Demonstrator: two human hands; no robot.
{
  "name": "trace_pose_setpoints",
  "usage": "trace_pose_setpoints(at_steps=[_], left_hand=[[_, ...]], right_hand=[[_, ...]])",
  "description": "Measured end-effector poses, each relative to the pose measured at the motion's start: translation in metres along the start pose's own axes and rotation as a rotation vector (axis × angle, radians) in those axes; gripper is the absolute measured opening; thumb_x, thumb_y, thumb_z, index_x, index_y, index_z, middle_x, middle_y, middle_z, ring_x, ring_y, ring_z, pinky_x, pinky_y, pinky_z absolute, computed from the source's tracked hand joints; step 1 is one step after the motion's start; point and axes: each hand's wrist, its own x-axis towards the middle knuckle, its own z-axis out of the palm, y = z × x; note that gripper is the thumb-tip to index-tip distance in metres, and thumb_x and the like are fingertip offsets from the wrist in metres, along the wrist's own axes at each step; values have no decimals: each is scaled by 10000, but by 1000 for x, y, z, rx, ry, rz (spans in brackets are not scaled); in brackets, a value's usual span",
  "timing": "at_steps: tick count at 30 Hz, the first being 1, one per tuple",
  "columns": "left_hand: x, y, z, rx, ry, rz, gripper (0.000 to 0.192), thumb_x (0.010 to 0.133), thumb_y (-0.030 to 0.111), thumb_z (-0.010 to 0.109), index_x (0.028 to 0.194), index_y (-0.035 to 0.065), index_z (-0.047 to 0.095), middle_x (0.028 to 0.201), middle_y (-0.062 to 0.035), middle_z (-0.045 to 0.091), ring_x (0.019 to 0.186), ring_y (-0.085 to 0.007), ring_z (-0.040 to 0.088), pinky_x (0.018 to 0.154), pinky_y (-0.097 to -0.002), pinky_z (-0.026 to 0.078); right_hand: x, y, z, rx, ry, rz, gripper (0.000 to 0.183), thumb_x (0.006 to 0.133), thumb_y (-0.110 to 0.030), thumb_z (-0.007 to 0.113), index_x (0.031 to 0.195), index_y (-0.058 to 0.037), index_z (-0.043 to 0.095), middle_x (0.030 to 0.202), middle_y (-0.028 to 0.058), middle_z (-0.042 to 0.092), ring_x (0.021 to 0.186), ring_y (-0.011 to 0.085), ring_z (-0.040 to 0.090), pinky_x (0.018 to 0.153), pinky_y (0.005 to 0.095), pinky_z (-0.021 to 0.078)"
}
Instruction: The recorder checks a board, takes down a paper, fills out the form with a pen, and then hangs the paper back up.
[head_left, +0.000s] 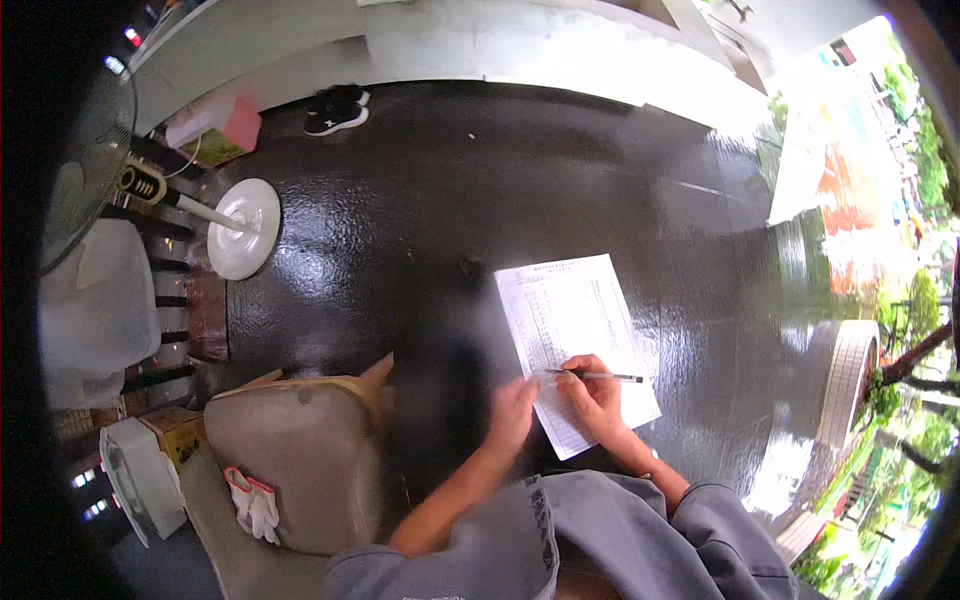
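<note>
My right hand (596, 397) is closed around a pen (619, 377) with a clear barrel and dark ends. The pen's tip points left over a white printed form (577, 322) with a table and rows of small writing. My left hand (516, 409), somewhat blurred, is at the form's left edge, its fingertips close to the pen's tip. Whether it pinches the paper or something small cannot be told. The paper lies tilted in front of me, and a second sheet's edge shows at its right side. What supports the sheets is hidden.
A beige padded chair (292, 457) with white work gloves (255, 504) stands at lower left. Beyond it are a pedestal fan's round base (244, 229), a plastic-covered seat (112, 300), a pink and green box (217, 135) and black shoes (337, 111) on the dark floor (465, 187).
</note>
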Motion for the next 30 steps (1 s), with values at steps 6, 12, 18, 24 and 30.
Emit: trace_pose_setpoints(at_steps=[6, 12, 18, 24, 30], left_hand=[[-6, -23, -9, 291, -64, 36, 182, 877, 106, 532, 844, -38, 638, 728, 14, 603, 645, -35, 508, 568, -204, 411], [-2, -23, 10, 164, -10, 24, 197, 871, 115, 558, 895, -63, 639, 796, -20, 631, 697, -54, 537, 625, -210, 437], [-18, -17, 14, -89, 2, -47, 235, 861, 172, 549, 920, -37, 638, 851, -30, 619, 765, -75, 527, 696, -232, 424], [-11, -16, 8, -202, -36, -158, 255, 884, 199, 511, 909, -22, 637, 864, -46, 623, 779, -91, 543, 718, -233, 420], [-12, -23, 8, -176, 1, -112, 245, 886, 209, 522, 886, -5, 641, 849, -39, 620, 749, -85, 535, 699, -230, 417]], right_hand=[[-30, 28, -6, 34, 89, -115, 130, 879, -13, 530, 1004, 10, 504, 859, 57, 579, 741, 85, 542, 666, 212, 450], [-40, 28, -24, 36, -48, -189, 109, 877, -4, 528, 981, 21, 511, 863, 64, 590, 743, 82, 542, 681, 207, 451], [-38, 40, -28, 7, -57, -276, 98, 876, 17, 505, 973, 28, 509, 858, 64, 591, 739, 73, 537, 666, 206, 452], [-32, 23, -20, -161, -3, -383, 97, 831, 35, 532, 928, 37, 541, 827, 62, 593, 736, 90, 544, 652, 216, 444], [-29, 18, -17, -349, 13, -433, 128, 774, 47, 553, 900, 24, 560, 804, 88, 587, 704, 117, 550, 625, 234, 446]])
